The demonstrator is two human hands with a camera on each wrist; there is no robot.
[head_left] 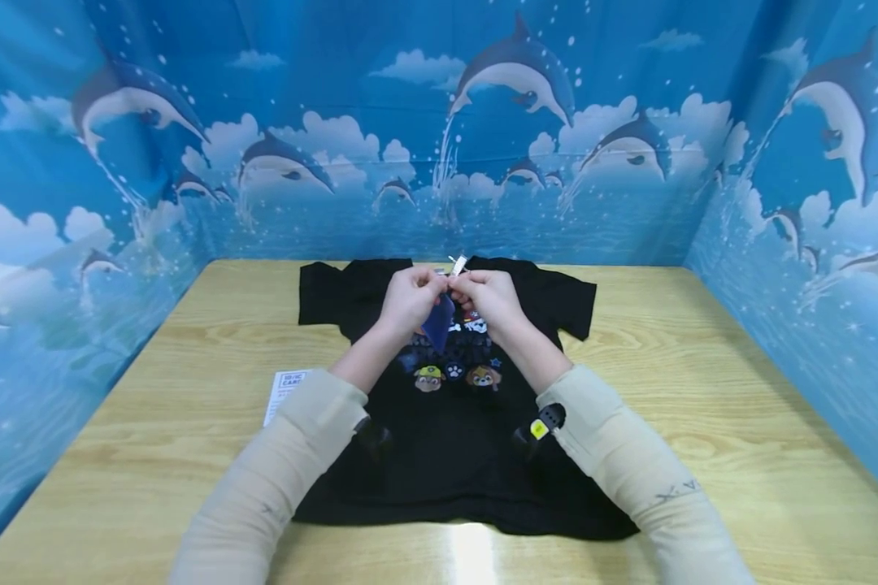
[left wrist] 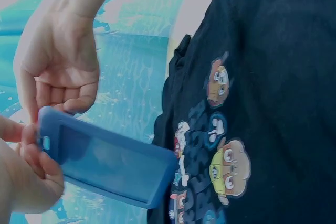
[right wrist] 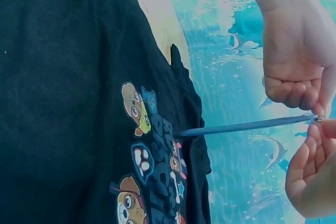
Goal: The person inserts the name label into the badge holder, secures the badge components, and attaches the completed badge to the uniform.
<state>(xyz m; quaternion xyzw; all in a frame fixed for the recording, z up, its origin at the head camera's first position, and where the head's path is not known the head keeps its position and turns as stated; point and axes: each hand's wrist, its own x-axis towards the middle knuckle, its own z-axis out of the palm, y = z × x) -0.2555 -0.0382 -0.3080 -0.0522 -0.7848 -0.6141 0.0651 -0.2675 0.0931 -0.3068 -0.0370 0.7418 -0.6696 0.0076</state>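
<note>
Both hands meet over the printed chest of a black T-shirt (head_left: pixel 446 463). Between them hangs a blue card holder (left wrist: pixel 113 161) with a clear window and a small slot at its top end. My left hand (head_left: pixel 410 301) pinches the holder by that slotted end. My right hand (head_left: pixel 492 299) pinches a small metal clip (head_left: pixel 458 265), its fingertips right at the holder's top edge. In the right wrist view the holder shows edge-on, with a bit of metal (right wrist: pixel 318 119) at the fingertips. Fingers partly hide the clip.
A white card (head_left: pixel 284 392) printed "ID/IC CARD" lies left of the shirt, partly behind the left sleeve. Beneath everything is a wood-grain table (head_left: pixel 702 390). A blue dolphin-print curtain (head_left: pixel 380 97) encloses the back and sides.
</note>
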